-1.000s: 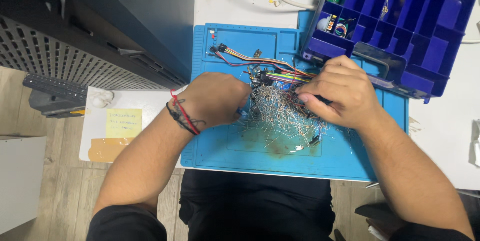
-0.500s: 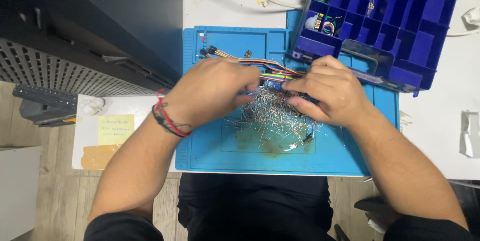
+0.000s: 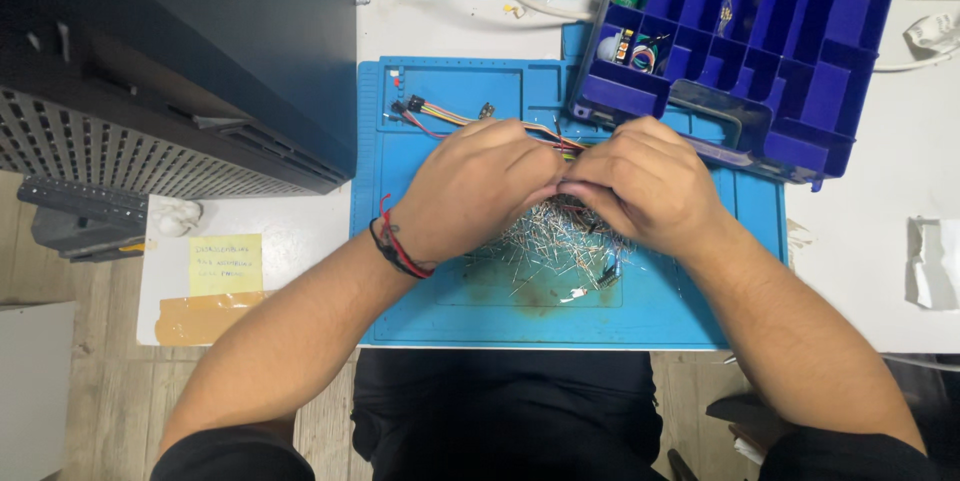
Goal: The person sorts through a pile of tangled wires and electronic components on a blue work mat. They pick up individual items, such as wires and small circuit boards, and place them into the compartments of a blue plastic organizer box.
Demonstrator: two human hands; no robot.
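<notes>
Both hands now drawn together over the pile of metal pins [image 3: 560, 241] on the blue mat [image 3: 450, 311], where a second ago sat apart. Left hand [image 3: 475, 191] and right hand [image 3: 645, 186] fingertips meeting, curled; hold hidden, cannot tell. Coloured jumper wires [image 3: 450, 116] run beneath; blue organizer box [image 3: 800, 91] just beyond.

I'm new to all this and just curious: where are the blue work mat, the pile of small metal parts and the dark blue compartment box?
Blue work mat [image 3: 445, 316], head view, bare lower-left area.
Pile of small metal parts [image 3: 545, 241], head view, pile's middle.
Dark blue compartment box [image 3: 825, 91], head view, a divider wall.
</notes>
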